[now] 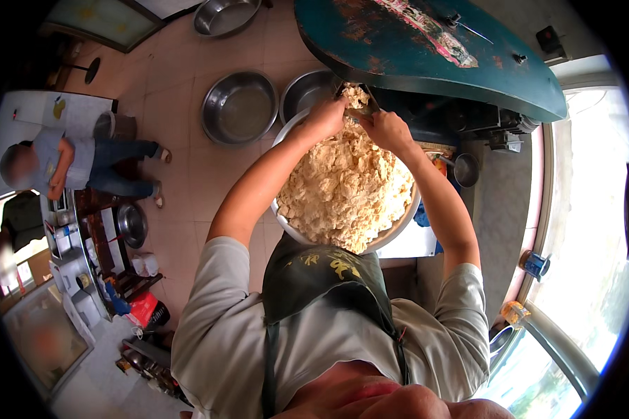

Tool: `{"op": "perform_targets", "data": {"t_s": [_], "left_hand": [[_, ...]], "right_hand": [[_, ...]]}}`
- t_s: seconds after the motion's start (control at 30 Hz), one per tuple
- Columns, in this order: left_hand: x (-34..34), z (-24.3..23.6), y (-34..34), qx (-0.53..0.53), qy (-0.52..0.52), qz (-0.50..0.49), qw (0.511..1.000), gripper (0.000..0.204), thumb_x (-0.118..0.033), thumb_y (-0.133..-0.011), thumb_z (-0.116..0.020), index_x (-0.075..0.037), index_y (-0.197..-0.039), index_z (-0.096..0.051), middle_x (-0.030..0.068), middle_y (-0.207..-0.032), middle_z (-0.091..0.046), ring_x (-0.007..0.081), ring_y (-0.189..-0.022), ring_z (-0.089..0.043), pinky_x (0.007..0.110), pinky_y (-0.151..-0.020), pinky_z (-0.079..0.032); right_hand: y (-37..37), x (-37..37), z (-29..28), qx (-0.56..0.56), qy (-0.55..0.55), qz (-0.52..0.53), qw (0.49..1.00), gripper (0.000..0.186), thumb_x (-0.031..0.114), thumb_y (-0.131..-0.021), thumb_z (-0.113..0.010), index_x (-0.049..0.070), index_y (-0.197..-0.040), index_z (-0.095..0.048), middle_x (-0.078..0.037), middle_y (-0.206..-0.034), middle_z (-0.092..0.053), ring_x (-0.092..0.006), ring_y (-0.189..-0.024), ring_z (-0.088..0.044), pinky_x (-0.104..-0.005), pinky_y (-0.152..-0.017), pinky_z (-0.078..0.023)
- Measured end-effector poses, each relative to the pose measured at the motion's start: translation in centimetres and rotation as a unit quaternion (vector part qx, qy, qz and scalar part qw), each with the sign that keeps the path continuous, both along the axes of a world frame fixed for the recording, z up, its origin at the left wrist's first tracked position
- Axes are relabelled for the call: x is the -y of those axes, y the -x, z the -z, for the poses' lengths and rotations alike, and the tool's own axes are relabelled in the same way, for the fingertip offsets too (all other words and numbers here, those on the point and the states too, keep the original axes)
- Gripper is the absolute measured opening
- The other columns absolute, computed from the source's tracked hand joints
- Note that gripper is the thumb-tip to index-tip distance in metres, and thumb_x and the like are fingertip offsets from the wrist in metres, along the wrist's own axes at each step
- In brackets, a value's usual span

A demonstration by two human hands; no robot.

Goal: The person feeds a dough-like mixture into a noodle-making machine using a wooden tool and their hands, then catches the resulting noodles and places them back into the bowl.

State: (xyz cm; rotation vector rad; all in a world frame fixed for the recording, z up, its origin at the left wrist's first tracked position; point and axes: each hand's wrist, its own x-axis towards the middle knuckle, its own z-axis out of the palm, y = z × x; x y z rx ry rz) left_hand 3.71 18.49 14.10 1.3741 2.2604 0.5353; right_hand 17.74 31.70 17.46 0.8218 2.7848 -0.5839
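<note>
Looming over the work, a worn dark-green machine (370, 52) slants across the top right. Below its edge sits a wide metal basin (399, 230), heaped with pale, crumbly dough (346, 192), in front of the person's dark apron (314, 293). Two smaller metal basins (239, 108) stand on the floor just beyond. The left hand (326, 119) and right hand (393, 131) are close together at the far rim, both seemingly clamped on a metal piece (363, 116); whether it is a scoop or part of the machine, I cannot tell. A small clump (355, 96) rests there. Judging by the heap, mixing looks done to a rough crumb, with nearly all of it left to be worked. The machine carries a tattered pink-and-white label (433, 31); yellow lettering (342, 267) marks the apron, partly hidden by folds.
</note>
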Motion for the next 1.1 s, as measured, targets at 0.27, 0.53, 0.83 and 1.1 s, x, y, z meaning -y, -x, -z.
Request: {"op": "perform_targets", "data": {"t_s": [0.27, 0.53, 0.83, 1.1], "left_hand": [[-0.1, 1.5, -1.3, -0.033, 0.128, -0.002, 0.991, 0.013, -0.003, -0.079, -0.069, 0.002, -0.091, -0.070, 0.0252, -0.109, -0.067, 0.0402, -0.103, -0.065, 0.047, -0.084, -0.054], [0.4, 2.9, -1.3, -0.006, -0.027, -0.025, 0.999, 0.018, -0.006, -0.084, -0.067, 0.000, -0.101, -0.065, 0.0224, -0.086, -0.068, 0.0403, -0.087, -0.067, 0.049, -0.077, -0.052], [-4.3, 2.2, -0.3, 0.064, -0.106, -0.158, 0.980, 0.013, -0.009, -0.089, -0.060, -0.002, -0.098, -0.065, 0.0237, -0.091, -0.069, 0.0407, -0.090, -0.067, 0.047, -0.076, -0.052], [-6.7, 4.8, 1.3, 0.012, -0.056, -0.099, 0.993, 0.023, -0.008, -0.091, -0.053, 0.001, -0.110, -0.062, 0.0258, -0.098, -0.069, 0.0436, -0.096, -0.066, 0.052, -0.078, -0.052]], "right_hand": [[2.3, 0.1, 0.5, 0.004, -0.008, 0.026, 1.000, 0.048, 0.047, -0.092, -0.055, 0.003, -0.090, -0.073, -0.025, -0.091, -0.070, -0.0416, -0.089, -0.069, -0.0478, -0.079, -0.057], [2.5, -1.3, 1.9, -0.003, 0.003, 0.068, 0.998, 0.053, 0.051, -0.094, -0.053, 0.002, -0.098, -0.073, -0.027, -0.094, -0.070, -0.0431, -0.091, -0.068, -0.0495, -0.082, -0.055], [-1.0, -2.0, 1.5, -0.034, 0.020, 0.082, 0.996, 0.050, 0.049, -0.092, -0.057, 0.002, -0.091, -0.073, -0.027, -0.087, -0.068, -0.0429, -0.087, -0.067, -0.0487, -0.078, -0.055], [1.6, -2.8, 2.5, 0.001, 0.019, 0.069, 0.997, 0.055, 0.055, -0.093, -0.053, 0.004, -0.098, -0.072, -0.026, -0.091, -0.069, -0.0428, -0.087, -0.068, -0.0477, -0.077, -0.056]]}}
